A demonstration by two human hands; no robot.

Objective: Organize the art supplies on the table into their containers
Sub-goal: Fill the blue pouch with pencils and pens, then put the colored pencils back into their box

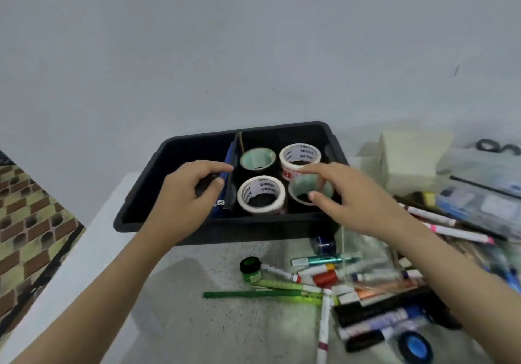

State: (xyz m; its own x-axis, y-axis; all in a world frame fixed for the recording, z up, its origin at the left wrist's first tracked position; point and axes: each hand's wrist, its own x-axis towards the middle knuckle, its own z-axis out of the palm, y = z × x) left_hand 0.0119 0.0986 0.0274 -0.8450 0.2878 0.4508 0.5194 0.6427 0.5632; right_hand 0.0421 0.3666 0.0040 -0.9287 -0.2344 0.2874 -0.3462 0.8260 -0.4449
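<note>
Both hands reach into the black bin on the bench: the left hand curls its fingers around a blue pouch at the divider. The right hand spreads wide, fingers touching the near-right of four tape rolls. Markers lie scattered near the bin.
</note>
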